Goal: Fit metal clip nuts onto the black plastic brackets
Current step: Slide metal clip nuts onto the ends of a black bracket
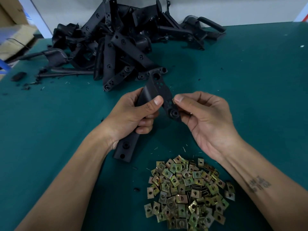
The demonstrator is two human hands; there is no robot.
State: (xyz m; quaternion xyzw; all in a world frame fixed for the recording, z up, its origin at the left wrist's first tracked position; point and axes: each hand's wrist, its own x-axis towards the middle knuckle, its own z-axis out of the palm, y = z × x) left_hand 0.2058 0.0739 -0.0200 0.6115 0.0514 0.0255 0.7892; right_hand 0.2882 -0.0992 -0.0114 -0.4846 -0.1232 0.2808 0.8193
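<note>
Here your left hand [133, 114] grips the black bracket [160, 90] above the green table [250, 80], while your right hand [206, 117] pinches its lower edge — whether a clip sits under that thumb, I cannot tell. You seem to be mid-fitting; next, push square onto the edge. Spare clips [188, 194] lie just below — more brackets [116, 44] beyond.

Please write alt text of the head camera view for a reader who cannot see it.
Two bare hands hold a black plastic bracket above a green table: the left hand grips its body, the right hand pinches its perforated end. A pile of brass-coloured metal clip nuts lies near the viewer, and a heap of black plastic brackets lies beyond the hands.
</note>
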